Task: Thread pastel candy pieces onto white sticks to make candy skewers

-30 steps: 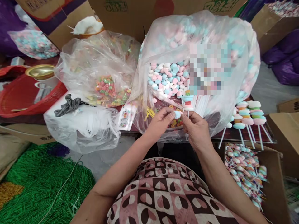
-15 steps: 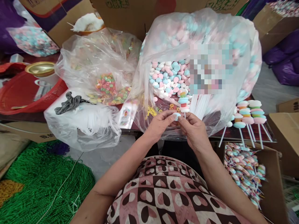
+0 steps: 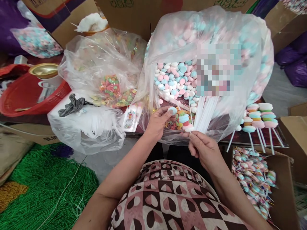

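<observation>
My left hand (image 3: 158, 123) pinches a pale blue marshmallow (image 3: 172, 110) between thumb and fingertips. To its right, a candy skewer (image 3: 184, 118) leans to the left, stacked with blue, red and white pieces and a gummy ring at its top. The fingers of my right hand (image 3: 202, 145) are closed at its lower end, where the grip hides most of its stick. A thin white stick (image 3: 191, 110) stands up just beside the stack; where it ends is unclear. Loose gummy rings (image 3: 171, 124) lie behind and between the hands.
A big clear bag of marshmallows (image 3: 177, 76) lies open ahead, with white sticks (image 3: 205, 113) at its front. Left are a bag of gummy rings (image 3: 109, 88) and a red basket (image 3: 21, 95). Finished skewers (image 3: 257, 119) overhang the right table edge above a carton of wrapped candy (image 3: 254, 179).
My hands have moved apart. The left has drawn left with the blue marshmallow, while the right has moved slightly down. The upright skewer now leans left.
</observation>
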The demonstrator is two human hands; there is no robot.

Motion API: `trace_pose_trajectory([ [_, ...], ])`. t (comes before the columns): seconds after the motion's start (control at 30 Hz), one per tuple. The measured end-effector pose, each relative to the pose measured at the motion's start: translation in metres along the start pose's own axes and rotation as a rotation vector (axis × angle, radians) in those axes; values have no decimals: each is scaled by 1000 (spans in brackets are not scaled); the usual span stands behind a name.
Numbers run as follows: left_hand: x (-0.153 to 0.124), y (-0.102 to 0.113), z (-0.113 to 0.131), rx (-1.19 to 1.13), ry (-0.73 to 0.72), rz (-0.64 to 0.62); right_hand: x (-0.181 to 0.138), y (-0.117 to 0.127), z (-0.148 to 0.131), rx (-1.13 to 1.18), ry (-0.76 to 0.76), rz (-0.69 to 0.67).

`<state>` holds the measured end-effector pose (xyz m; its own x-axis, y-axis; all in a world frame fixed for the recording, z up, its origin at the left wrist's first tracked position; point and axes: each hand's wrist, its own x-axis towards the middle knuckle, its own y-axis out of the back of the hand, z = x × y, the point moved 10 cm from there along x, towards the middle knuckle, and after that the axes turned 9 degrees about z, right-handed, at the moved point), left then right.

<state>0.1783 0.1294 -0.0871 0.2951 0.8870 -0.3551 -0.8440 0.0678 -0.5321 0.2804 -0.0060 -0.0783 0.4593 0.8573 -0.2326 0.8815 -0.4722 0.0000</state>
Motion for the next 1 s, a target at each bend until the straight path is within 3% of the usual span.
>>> trace_pose_trajectory([
  [0.23, -2, -2, -10, -54, 78, 14, -12, 1, 13, -151, 11, -3],
  [0.43, -1, -2, -6, -23, 2, 5, -11, 3, 10, -184, 5, 10],
  [0.6, 4, 6, -2, 78, -163, 43, -12, 4, 14, -208, -12, 13],
  [0.73, 1, 10, 7, 286, -321, 44, -13, 5, 18, -217, -49, 14],
  [0.9, -14, 1, 30, 648, -671, -6, -15, 5, 21, -142, -129, 23],
  [1.0, -17, 0, 29, 698, -729, -18, -17, 0, 19, -101, -156, 21],
])
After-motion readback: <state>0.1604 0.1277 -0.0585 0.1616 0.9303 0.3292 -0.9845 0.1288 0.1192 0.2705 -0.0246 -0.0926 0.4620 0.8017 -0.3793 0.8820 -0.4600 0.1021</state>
